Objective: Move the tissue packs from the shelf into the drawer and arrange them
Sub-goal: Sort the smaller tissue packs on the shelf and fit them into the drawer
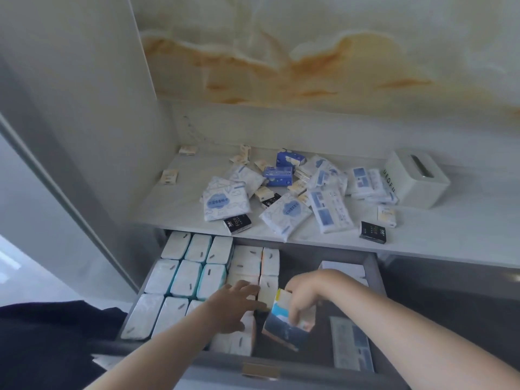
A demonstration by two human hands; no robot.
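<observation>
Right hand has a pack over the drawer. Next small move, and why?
Probably lower the tilted pack in the right hand upright against the stood-up packs that the left hand touches: the drawer floor beside them looks bare, and loose packs wait on the shelf.

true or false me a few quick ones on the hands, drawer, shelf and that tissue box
1. The right hand holds a tissue pack over the open drawer. True.
2. The shelf is bare. False: loose packs lie scattered on the shelf.
3. Rows of white packs fill the drawer's left part. True.
4. The tissue box stands at the shelf's left end. False: the tissue box is at the right end.
5. The left hand grips a black pack. False: the left hand lies flat on white packs.
</observation>
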